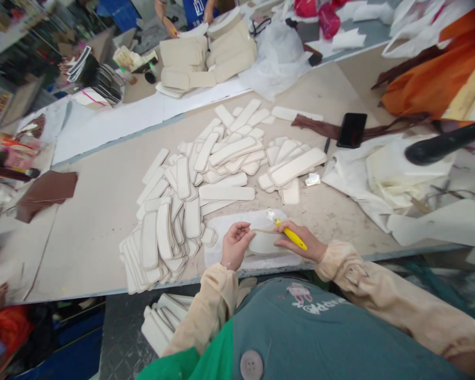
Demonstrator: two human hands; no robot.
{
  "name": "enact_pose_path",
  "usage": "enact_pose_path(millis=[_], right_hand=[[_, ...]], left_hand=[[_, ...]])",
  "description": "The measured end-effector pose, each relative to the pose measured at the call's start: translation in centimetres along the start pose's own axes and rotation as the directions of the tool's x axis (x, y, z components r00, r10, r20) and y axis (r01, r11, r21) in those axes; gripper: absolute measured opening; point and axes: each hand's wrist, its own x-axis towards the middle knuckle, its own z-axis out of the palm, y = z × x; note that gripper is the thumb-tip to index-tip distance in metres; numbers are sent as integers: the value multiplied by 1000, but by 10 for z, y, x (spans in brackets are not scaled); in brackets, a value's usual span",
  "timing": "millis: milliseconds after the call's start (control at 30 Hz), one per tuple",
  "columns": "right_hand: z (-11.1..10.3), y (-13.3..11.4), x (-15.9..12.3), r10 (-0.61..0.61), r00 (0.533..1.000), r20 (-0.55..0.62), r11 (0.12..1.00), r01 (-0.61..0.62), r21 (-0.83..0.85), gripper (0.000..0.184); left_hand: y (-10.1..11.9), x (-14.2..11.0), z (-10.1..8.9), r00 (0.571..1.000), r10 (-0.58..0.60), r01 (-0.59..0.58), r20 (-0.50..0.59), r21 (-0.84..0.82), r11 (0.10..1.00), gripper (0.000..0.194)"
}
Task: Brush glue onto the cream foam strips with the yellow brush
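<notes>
Past teal cloth apron [269, 322], pinches pale rounded flat piece [264, 243] with left hand [236, 244] and right hand [305, 235], risking scratches by tilting right-clasped yellow, apparently metal-tipped tool [294, 237].

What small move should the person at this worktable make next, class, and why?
Perhaps lay the pale piece flat on the white sheet: the left hand and right hand hold its opposite ends over that sheet, and the right also grips the yellow-handled tool, so resting the piece would probably free that hand.
</notes>
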Motion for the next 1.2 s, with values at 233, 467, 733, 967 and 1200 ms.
enact_pose_path(millis=[233, 467, 733, 967, 1200], right_hand=[[-2, -46, 2, 209, 958, -196, 972, -181, 151, 26], [-2, -59, 9, 226, 952, -207, 946, -164, 280, 30], [5, -64, 12, 199, 934, -296, 972, -150, 181, 29], [4, -71, 15, 220, 947, -234, 947, -149, 285, 29], [-15, -61, 2, 351, 915, -197, 884, -254, 391, 33]], left_hand=[[34, -5, 25, 997, 79, -81, -17, -167, 983, 45], [38, -7, 37, 985, 100, -123, -143, -163, 979, 27], [38, -3, 35, 976, 42, -58, -215, -71, 996, 30], [51, 0, 32, 979, 12, -78, -206, -318, 945, 25], [71, 26, -8, 958, -135, -68, -254, -655, 753, 19]])
